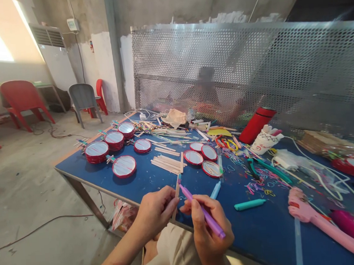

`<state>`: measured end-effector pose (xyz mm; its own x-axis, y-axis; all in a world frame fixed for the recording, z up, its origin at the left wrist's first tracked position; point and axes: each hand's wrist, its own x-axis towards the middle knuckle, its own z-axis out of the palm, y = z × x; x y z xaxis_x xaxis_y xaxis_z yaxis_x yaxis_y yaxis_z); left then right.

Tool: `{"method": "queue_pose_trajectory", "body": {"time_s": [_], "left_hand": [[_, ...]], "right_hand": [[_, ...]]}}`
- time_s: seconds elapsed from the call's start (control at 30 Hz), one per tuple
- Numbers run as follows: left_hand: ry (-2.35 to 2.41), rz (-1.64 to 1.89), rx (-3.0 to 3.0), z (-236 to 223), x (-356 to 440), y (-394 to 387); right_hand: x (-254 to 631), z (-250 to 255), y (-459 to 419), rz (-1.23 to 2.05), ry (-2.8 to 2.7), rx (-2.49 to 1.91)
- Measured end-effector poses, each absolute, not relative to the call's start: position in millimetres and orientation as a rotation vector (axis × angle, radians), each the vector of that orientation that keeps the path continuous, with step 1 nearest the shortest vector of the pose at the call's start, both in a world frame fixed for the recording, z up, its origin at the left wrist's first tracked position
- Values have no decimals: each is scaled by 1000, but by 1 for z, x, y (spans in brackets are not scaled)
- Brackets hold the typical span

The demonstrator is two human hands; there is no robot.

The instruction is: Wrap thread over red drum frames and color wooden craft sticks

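Note:
My left hand (156, 210) pinches a wooden craft stick (177, 189) upright at the table's front edge. The top of that stick is coloured teal, with purple just below. My right hand (210, 227) is closed around a purple marker (212, 222), its tip touching the stick near the coloured end. Beyond my hands lies a row of plain craft sticks (167, 164), with another stick (182, 162) standing across its right end. A light blue marker (216, 190) lies just past my right hand, and a teal marker (249, 204) rests to its right.
Several red-rimmed round drums (124, 166) sit at the left, and round red-rimmed pieces (209, 152) near the middle. Pliers (252, 168), a red bottle (257, 123), a paper cup (265, 139) and a pink glue gun (323, 223) occupy the right. A perforated metal panel (245, 63) stands behind the table.

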<state>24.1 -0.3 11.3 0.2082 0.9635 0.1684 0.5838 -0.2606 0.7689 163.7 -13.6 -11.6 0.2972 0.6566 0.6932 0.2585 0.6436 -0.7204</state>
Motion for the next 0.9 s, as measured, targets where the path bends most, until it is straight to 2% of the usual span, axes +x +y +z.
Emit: {"method": "queue_pose_trajectory", "body": {"time_s": [0.9], "left_hand": [[1447, 864, 1953, 14, 24, -1]], "right_hand": [[163, -11, -14, 328, -1286, -836]]}}
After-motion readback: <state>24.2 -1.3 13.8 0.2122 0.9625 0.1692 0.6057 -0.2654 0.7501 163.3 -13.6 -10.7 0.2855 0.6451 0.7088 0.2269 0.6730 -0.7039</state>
